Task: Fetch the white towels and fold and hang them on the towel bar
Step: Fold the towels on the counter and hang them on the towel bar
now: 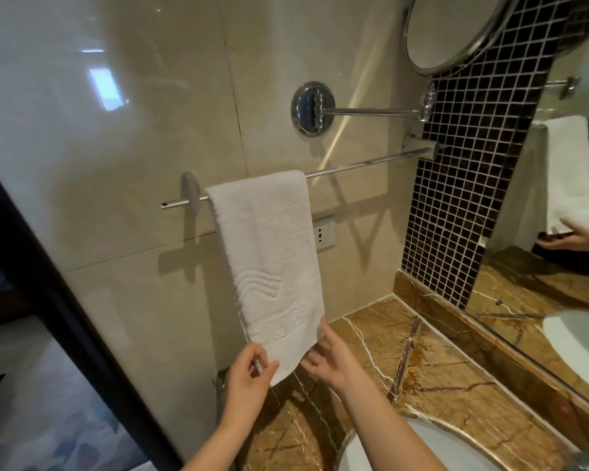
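Observation:
A white towel (269,260) with a raised wave pattern hangs folded over the left part of the chrome towel bar (364,163) on the beige tiled wall. My left hand (249,375) pinches the towel's bottom left corner between thumb and fingers. My right hand (330,358) is beside the bottom right edge with fingers spread and straight, the fingertips touching the towel's lower edge. The right half of the bar is bare.
A brown marble counter (432,375) with a white basin (422,453) lies below right. A round mirror on a chrome swing arm (371,112) hangs above the bar. A wall socket (323,232) sits behind the towel. A large mirror (558,205) is at the right, a dark door frame (65,317) at the left.

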Demonstrator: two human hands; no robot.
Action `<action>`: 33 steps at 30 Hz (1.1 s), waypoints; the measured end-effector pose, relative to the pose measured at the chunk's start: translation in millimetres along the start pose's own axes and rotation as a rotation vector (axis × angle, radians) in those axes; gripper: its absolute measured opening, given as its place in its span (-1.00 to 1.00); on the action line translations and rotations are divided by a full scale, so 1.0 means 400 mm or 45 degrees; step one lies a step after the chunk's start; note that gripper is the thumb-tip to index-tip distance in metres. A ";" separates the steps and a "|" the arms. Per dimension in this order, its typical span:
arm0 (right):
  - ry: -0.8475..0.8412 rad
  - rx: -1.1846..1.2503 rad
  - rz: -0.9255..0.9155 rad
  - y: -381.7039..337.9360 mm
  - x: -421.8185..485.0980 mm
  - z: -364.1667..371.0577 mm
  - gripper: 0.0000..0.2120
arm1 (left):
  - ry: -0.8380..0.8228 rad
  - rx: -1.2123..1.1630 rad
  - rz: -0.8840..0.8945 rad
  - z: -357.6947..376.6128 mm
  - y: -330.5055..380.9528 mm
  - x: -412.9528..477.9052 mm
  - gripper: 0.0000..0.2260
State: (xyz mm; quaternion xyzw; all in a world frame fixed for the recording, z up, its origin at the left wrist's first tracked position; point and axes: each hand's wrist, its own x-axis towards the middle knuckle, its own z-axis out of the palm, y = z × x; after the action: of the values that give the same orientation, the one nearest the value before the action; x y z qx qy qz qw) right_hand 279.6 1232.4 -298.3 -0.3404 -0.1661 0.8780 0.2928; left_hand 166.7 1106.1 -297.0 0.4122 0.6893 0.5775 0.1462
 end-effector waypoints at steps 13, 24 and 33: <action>0.027 0.231 -0.115 0.109 0.022 0.040 -0.70 | -0.019 0.147 -0.103 -0.015 -0.042 0.064 -0.57; -0.185 0.180 0.201 0.175 0.020 0.109 -0.74 | -0.710 0.627 -0.043 -0.075 -0.001 0.135 -0.83; -0.095 0.294 0.189 0.181 0.029 0.126 -0.84 | -0.485 0.897 0.299 -0.183 0.267 0.230 -0.78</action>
State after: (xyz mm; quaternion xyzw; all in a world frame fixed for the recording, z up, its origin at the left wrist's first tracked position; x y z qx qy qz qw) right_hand 208.5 1179.1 -303.9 -0.2830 -0.0491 0.9225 0.2580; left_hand 103.1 1123.8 -152.5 0.6122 0.7538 0.2326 0.0542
